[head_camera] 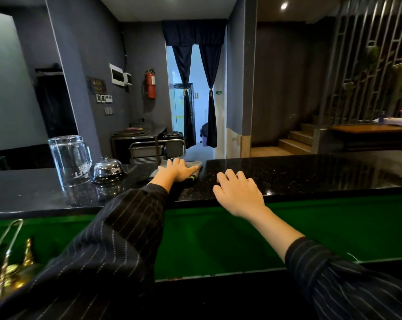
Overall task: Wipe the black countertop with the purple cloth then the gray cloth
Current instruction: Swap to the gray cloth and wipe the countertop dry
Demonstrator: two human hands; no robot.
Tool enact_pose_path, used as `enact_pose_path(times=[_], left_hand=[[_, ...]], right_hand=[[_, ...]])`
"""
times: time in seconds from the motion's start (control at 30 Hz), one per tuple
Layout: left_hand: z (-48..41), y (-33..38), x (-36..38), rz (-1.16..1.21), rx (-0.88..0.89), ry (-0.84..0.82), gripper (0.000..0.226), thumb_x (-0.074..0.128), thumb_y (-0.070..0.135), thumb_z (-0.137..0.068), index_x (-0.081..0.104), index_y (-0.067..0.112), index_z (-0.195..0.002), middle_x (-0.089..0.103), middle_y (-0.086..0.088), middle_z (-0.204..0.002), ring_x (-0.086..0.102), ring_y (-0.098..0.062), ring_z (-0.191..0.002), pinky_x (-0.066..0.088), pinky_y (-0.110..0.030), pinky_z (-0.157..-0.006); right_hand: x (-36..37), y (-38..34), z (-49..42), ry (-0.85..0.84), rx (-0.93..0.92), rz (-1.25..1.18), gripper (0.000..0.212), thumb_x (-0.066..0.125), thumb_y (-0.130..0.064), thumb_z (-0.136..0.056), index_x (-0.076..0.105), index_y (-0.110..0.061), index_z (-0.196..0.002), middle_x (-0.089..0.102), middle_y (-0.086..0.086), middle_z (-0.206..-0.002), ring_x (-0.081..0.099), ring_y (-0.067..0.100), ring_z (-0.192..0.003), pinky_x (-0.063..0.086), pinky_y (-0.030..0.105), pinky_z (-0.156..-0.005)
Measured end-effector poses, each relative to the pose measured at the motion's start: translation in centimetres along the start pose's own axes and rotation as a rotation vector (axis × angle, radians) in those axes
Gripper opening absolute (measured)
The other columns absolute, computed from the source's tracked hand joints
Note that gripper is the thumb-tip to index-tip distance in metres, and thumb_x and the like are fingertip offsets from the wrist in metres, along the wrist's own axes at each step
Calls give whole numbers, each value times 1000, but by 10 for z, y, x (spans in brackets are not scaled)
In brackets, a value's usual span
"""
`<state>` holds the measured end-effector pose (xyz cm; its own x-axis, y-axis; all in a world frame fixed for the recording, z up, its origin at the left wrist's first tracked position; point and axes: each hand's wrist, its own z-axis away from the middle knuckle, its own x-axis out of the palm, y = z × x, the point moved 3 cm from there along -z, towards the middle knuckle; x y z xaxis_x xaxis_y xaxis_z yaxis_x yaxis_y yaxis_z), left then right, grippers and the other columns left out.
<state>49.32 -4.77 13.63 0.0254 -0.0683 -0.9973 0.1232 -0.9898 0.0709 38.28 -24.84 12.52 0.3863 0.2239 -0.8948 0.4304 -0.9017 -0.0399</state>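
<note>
The black speckled countertop (299, 174) runs across the middle of the head view. My left hand (175, 169) lies flat, fingers straight, pressing on a gray cloth (196, 165) near the counter's far edge. Only the cloth's right part and a dark fold below the hand show. My right hand (238, 192) rests on the counter's near edge to the right, fingers slightly bent, holding nothing. No purple cloth is in sight.
An upturned glass mug (70, 160) and a silver call bell (108, 169) stand on the counter left of my left hand. Metal tongs and brass items (8, 269) sit at the lower left. A green panel (218, 239) runs below the counter.
</note>
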Motion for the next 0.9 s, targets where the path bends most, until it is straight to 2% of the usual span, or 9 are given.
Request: enact_pose_path(times=[0.07, 0.23, 0.43, 0.57, 0.77, 0.9], left_hand=[[12, -13, 0, -9, -39, -1, 90, 15, 78, -81, 15, 22, -152, 10, -10, -160, 5, -33, -147, 7, -64, -114], [49, -35, -2, -37, -70, -21, 75, 15, 69, -89, 17, 27, -151, 13, -5, -161, 12, -31, -147, 7, -67, -112], [102, -38, -5, -10, -139, -14, 75, 16, 68, -91, 13, 24, -152, 6, -1, -162, 5, -28, -149, 4, -63, -114], [128, -34, -5, 16, -164, 16, 76, 16, 69, -90, 17, 24, -151, 10, 0, -161, 6, -26, -149, 4, -63, -113], [140, -32, -3, 7, -161, 22, 78, 15, 71, -88, 17, 26, -151, 12, 1, -161, 8, -27, -148, 5, -66, -112], [137, -31, -9, 58, -239, -6, 76, 18, 70, -89, 15, 27, -152, 8, 3, -161, 5, -25, -149, -1, -67, -111]], right_hand=[[0, 0, 1, -5, 2, -3, 39, 27, -35, -98, 46, -14, -124, 49, 8, -125, 46, 31, -106, 39, 42, -80], [-5, -2, 4, -48, 19, -41, 36, 28, -34, -98, 48, -13, -119, 50, 9, -123, 45, 33, -109, 36, 43, -81], [-11, -3, 7, -106, 24, -104, 37, 26, -32, -98, 47, -13, -123, 47, 11, -131, 42, 36, -118, 36, 48, -91], [-13, -4, 6, -142, 27, -133, 40, 26, -33, -98, 47, -14, -125, 45, 11, -136, 40, 35, -124, 34, 50, -97], [-13, -3, 5, -172, 20, -134, 41, 25, -36, -98, 46, -15, -127, 43, 10, -138, 39, 34, -126, 33, 51, -99], [-11, -2, 5, -161, 11, -136, 40, 25, -34, -98, 47, -14, -125, 43, 11, -137, 39, 35, -126, 34, 51, -99]])
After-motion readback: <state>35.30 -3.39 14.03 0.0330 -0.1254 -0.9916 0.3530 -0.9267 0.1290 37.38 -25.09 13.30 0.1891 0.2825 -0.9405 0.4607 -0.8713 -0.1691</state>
